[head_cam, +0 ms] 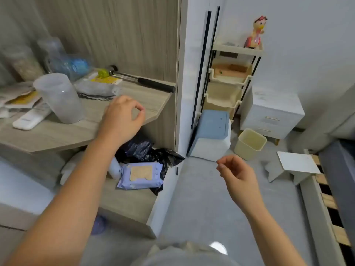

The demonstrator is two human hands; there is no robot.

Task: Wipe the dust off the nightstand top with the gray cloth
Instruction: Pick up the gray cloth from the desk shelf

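The white nightstand [272,110] stands at the far right against the wall, its top bare and faintly marked. A gray cloth [94,88] lies crumpled on the wooden shelf [63,131] at the left, partly under a yellow packet. My left hand [123,117] hovers over the shelf's front corner, just right of the cloth, fingers loosely curled and holding nothing. My right hand [237,173] hangs over the gray floor, well short of the nightstand, also empty with fingers half bent.
A clear plastic cup [59,97], a remote [31,119], bottles and a black-handled tool [146,82] crowd the shelf. Below lie wet wipes [141,175] and black bags. A blue bin [211,135], beige wastebasket [249,144], tiered rack [228,77], small stool [295,166] and bed frame [326,204] surround the floor.
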